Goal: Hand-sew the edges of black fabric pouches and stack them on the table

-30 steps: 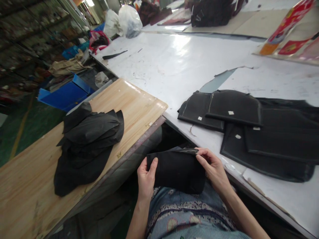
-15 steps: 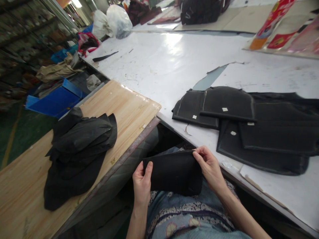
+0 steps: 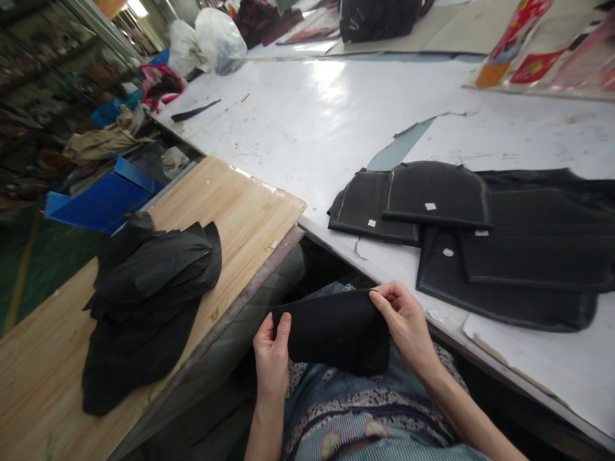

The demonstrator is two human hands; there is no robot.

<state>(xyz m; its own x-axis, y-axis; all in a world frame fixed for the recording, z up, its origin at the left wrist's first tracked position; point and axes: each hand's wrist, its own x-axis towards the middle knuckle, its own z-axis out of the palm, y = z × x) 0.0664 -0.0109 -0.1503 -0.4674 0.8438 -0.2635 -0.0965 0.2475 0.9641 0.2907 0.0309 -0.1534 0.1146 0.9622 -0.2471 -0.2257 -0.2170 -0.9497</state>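
Note:
Stretched between my two hands above my lap is a black fabric piece point(image 3: 336, 333), its upper edge drawn fairly straight. My left hand point(image 3: 272, 355) pinches its left end between thumb and fingers. At the upper right corner, my right hand point(image 3: 398, 317) grips the same piece with thumb and fingertips. On the wooden board to my left lies a crumpled pile of black fabric pieces point(image 3: 148, 307). To my right, folded black pieces point(image 3: 437, 195) with small white stickers lie overlapping on the white table.
The wooden board point(image 3: 254, 198) meets the white table point(image 3: 288, 115) at a corner before me. A blue box point(image 3: 103, 198) stands beyond the board. Plastic bags point(image 3: 218, 41), a black bag point(image 3: 377, 19) and a printed plastic package point(image 3: 538, 64) sit farther off.
The view has shifted slightly, so the surroundings sit a little further left and mostly higher. Both hands keep their hold on the black fabric piece, almost unmoved.

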